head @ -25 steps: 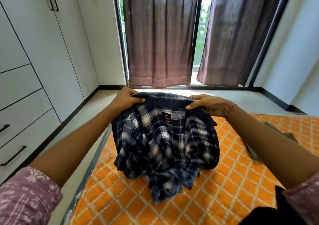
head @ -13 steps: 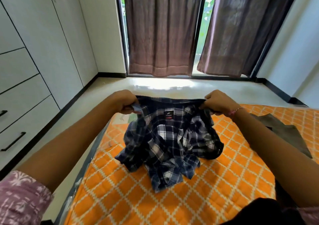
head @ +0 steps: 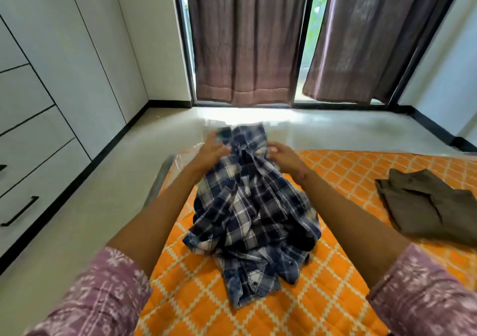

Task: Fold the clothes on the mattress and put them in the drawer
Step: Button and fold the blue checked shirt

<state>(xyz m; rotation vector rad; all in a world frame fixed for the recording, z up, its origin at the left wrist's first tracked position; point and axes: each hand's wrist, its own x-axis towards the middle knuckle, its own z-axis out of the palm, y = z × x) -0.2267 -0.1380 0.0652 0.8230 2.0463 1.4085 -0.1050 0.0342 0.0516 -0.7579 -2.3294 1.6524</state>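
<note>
We are grasping the plaid shirt (head: pixel 247 206) at its top with left hand (head: pixel 211 152) and right hand (head: pixel 281 155), at the mattress (head: pixel 335 297) edge, frame centre. One olive garment (head: pixel 428 206) is lying right; open floor (head: pixel 335 126) beyond.

shirt (head: pixel 247 206): on the mattress (head: pixel 335 271), in a heap, between both hands
trousers (head: pixel 426 206): on the mattress, right of the shirt
drawers (head: pixel 31 170): far left
curtains (head: pixel 247 36): behind
</note>
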